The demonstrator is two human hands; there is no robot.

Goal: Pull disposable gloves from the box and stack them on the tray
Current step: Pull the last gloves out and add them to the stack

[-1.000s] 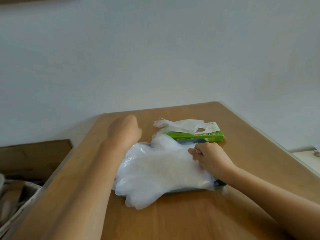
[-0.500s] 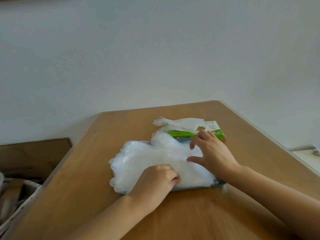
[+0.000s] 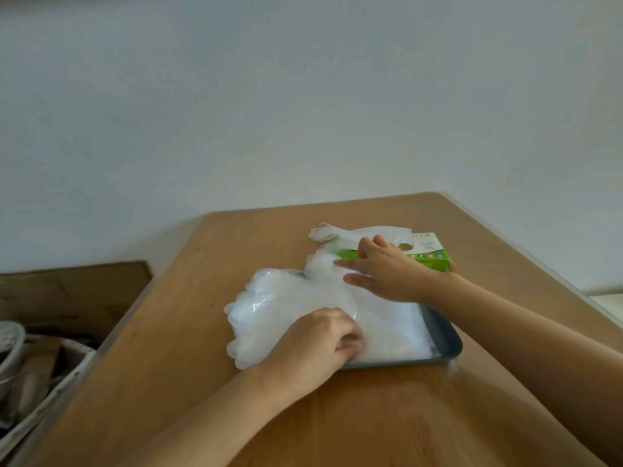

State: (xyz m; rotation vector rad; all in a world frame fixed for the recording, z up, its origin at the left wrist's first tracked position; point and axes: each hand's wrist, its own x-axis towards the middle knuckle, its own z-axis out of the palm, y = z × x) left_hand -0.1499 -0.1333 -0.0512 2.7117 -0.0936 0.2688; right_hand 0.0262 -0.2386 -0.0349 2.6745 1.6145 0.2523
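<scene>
My left hand [image 3: 317,345] is gripping the glove pile [image 3: 269,308], fingers curled, to hold it on the tray [image 3: 445,342]. My open right hand [image 3: 387,274] is lying by the box [image 3: 428,256] at the desk's far edge.

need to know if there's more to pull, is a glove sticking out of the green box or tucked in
Sticking out: a white glove spills from the top of the green box, trailing left.
</scene>
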